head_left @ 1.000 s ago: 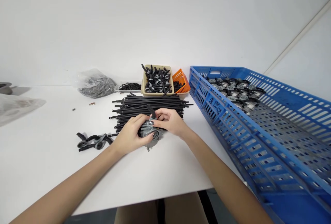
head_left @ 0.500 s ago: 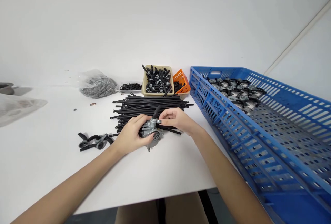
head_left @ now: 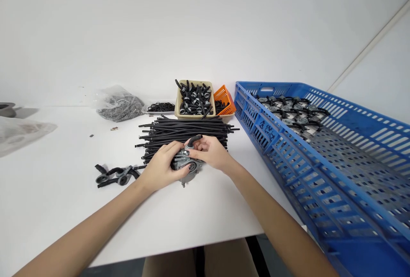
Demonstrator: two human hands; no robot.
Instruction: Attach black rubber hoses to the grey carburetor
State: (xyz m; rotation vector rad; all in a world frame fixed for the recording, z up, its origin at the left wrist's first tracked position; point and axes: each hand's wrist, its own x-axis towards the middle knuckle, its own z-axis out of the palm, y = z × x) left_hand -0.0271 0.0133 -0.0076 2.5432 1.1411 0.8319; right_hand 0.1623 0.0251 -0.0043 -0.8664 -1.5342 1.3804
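Clasps the grey metal part (head_left: 189,176) low at the near side of the white table (head_left: 205,217), with left hand (head_left: 165,164) wrapped around it and right hand (head_left: 211,153) pinching at the grey cap (head_left: 188,148) under a bent black tube (head_left: 195,139). Backs directly onto piled black hoses (head_left: 182,128), partly masked by both hands, with loose capped elbows (head_left: 123,179) near the left wrist. Lists farther back: clear bag (head_left: 120,104), white tray (head_left: 146,109), cream bin (head_left: 196,118), orange basket (head_left: 231,108); at right, blue crate (head_left: 265,132) bearing similar parts (head_left: 288,114) and walling off that side.
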